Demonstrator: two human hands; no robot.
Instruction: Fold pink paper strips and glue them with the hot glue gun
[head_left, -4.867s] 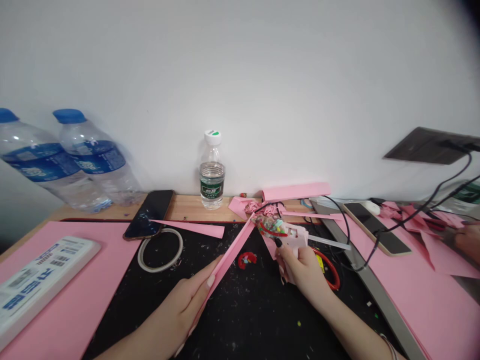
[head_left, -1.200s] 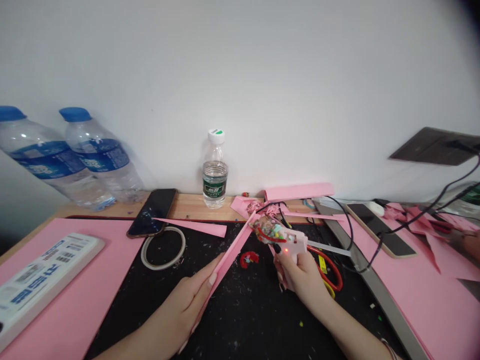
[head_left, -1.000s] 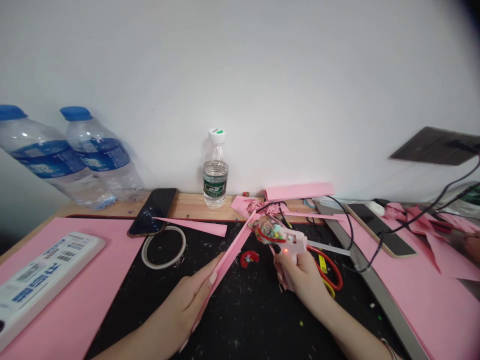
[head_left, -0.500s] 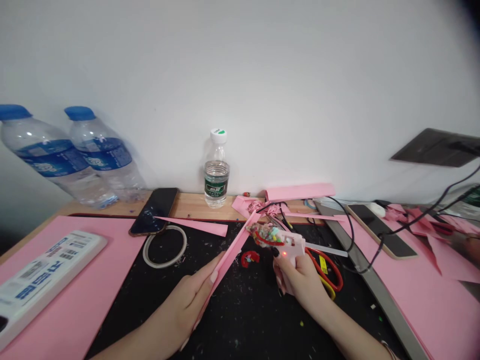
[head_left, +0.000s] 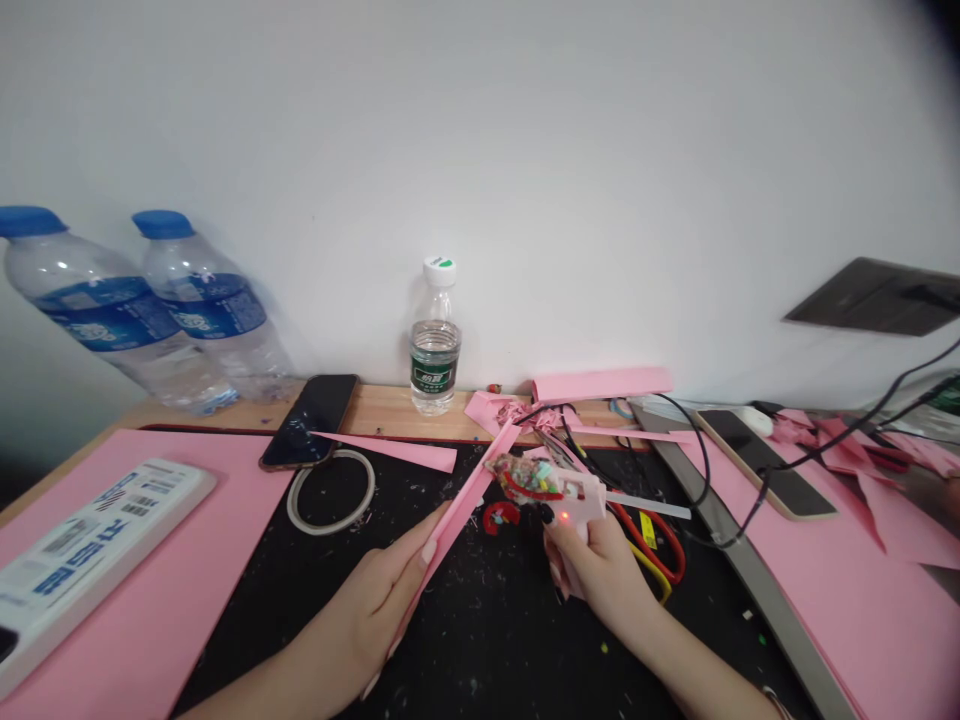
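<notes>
A folded pink paper strip (head_left: 474, 492) stands slanted above the black mat (head_left: 300, 620), gripped between the thumb and fingers of my left hand (head_left: 386, 600). My right hand (head_left: 600, 565) is wrapped round the handle of a pale pink glue gun (head_left: 583, 500) with a lit red light. Colourful glue residue cakes its front, and the nozzle end is at the right side of the strip. A white glue stick (head_left: 652, 506) juts from its back. Below the nozzle lies a small red piece (head_left: 501, 517); red and yellow scissors (head_left: 667, 550) lie behind my right hand.
At the left are two large bottles (head_left: 217, 310), a phone (head_left: 311, 420), a tape ring (head_left: 291, 500) and a white box (head_left: 97, 560). A small bottle (head_left: 435, 365) stands by the wall. Black cables (head_left: 705, 460), another phone (head_left: 765, 462) and pink paper (head_left: 862, 620) lie right.
The glue gun in my right hand has shifted slightly left and down along the paper strip, its front turning a little. My left hand and the strip have barely moved.
</notes>
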